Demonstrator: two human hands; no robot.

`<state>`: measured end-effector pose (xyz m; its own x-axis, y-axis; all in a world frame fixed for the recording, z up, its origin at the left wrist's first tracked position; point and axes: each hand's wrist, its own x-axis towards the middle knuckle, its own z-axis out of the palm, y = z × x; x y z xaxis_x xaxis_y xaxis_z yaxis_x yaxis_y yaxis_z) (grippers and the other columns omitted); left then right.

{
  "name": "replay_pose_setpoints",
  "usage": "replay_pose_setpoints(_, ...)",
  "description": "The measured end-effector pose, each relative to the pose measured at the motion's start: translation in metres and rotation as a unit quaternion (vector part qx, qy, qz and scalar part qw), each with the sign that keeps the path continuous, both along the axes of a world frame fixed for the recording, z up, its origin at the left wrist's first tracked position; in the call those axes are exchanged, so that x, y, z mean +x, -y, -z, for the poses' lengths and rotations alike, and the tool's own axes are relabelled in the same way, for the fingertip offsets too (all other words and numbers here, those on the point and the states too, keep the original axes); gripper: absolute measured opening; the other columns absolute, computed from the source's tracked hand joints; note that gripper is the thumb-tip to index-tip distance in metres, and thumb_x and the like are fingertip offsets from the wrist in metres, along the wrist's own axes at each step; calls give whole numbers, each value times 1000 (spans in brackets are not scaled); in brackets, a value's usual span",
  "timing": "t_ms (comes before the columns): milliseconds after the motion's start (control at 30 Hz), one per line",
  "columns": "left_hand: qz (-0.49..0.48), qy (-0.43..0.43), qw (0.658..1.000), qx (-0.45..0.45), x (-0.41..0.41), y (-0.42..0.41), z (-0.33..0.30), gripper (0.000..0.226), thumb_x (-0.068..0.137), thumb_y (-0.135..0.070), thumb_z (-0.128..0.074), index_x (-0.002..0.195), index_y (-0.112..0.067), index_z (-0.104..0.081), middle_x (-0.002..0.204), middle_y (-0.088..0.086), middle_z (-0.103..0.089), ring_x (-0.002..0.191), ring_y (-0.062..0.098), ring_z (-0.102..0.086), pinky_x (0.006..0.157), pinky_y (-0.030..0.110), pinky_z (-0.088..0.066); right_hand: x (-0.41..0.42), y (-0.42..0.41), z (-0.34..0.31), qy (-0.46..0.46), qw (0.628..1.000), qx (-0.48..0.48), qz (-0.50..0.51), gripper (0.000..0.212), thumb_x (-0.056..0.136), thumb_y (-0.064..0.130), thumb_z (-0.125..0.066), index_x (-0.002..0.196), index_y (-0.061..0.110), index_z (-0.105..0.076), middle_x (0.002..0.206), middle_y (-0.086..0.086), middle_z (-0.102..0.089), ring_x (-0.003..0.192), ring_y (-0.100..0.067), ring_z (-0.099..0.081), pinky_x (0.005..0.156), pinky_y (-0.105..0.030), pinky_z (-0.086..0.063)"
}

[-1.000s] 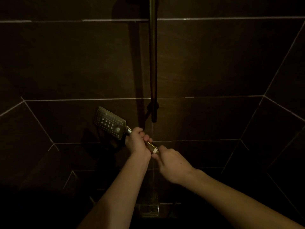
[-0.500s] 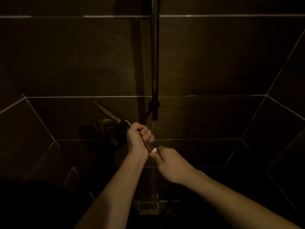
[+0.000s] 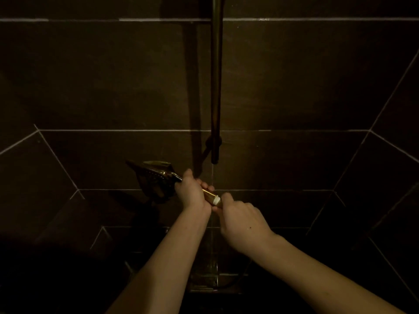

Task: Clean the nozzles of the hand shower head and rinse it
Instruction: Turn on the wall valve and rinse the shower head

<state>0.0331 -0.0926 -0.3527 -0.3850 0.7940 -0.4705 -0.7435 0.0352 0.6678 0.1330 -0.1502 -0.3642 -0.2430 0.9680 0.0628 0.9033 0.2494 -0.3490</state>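
Note:
The hand shower head (image 3: pixel 156 169) is a flat, square, gold-coloured head on a thin handle, held out to the left in a dim shower. Its nozzle face is turned down and away, so I see mostly its edge and back. My left hand (image 3: pixel 191 191) is closed around the handle. At the handle's lower end sits a white threaded fitting (image 3: pixel 216 200). My right hand (image 3: pixel 240 219) grips the hose end right below that fitting, fingers curled over it. The hose itself is hidden by that hand.
A dark vertical shower rail (image 3: pixel 216 87) runs down the brown tiled wall (image 3: pixel 294 75) and ends just above my hands. A metal floor drain (image 3: pixel 213 275) lies below my forearms. Tiled walls close in on the left and right.
The shower head has rotated in my left hand: its nozzle face showed a second ago, then went edge-on, and now faces down. Both hands stay at the handle joint.

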Motion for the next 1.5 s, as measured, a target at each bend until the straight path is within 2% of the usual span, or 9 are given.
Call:
replay_pose_setpoints(133,-6,-34,999,4,0,3,-2,7,103,-26,-54,104,-19,-53,63,-4,-45,45,8,-45,43,25,-44,0,1,-2,19,1000,12,-7,16,98,35,-48,107,24,-42,85,3,-63,71,-16,-64,64,-36,-55)
replay_pose_setpoints(400,-5,-32,999,22,-3,6,-7,1,102,-18,-51,102,-17,-51,62,-3,-42,45,8,-43,41,24,-41,-1,4,-8,12,1000,13,-26,17,98,37,-46,108,23,-43,86,1,-64,74,-19,-65,66,-40,-56)
replay_pose_setpoints(600,-22,-16,999,34,-7,2,-10,5,101,-14,-49,106,-15,-50,63,-3,-41,42,7,-41,38,21,-39,0,8,-6,-22,1000,5,-18,17,99,42,-43,108,27,-43,74,10,-52,62,-4,-52,55,-25,-45)
replay_pose_setpoints(667,-22,-24,999,41,-8,1,-10,8,100,-13,-48,108,-15,-49,62,-3,-41,42,7,-41,37,22,-38,0,8,-6,-20,1000,2,-17,16,99,41,-43,107,28,-42,73,10,-50,62,-4,-52,54,-24,-44)
replay_pose_setpoints(800,-19,-27,998,45,-4,3,-10,13,100,-13,-48,113,-14,-49,59,-3,-41,40,6,-40,37,22,-37,1,6,-11,-9,1000,26,-11,17,99,39,-44,107,25,-44,75,10,-49,64,-9,-53,59,-30,-48)
replay_pose_setpoints(967,-20,-27,999,43,-2,3,-11,15,99,-13,-50,114,-14,-50,61,-3,-42,42,7,-41,40,23,-38,1,8,-15,-4,999,40,-21,24,99,40,-43,114,21,-46,89,0,-62,78,-21,-64,63,-35,-48)
replay_pose_setpoints(1233,-21,-38,998,45,-4,4,-9,10,99,-12,-49,108,-14,-49,58,-4,-42,42,7,-41,40,23,-39,0,6,-14,1,999,37,-21,22,98,38,-45,112,20,-47,91,-2,-65,78,-22,-65,67,-39,-54)
replay_pose_setpoints(1367,-4,-49,997,51,0,5,-9,15,100,-14,-48,114,-14,-51,58,-5,-41,42,7,-40,41,23,-38,3,4,-13,3,999,22,-27,21,98,39,-44,111,22,-45,89,0,-64,75,-19,-64,67,-41,-57)
replay_pose_setpoints(1500,9,-59,996,61,5,3,-13,36,100,-14,-49,135,-6,-49,56,-5,-40,42,7,-39,39,23,-37,9,0,-14,-32,999,4,-36,21,98,41,-46,110,24,-47,85,4,-61,70,-12,-61,61,-33,-56)
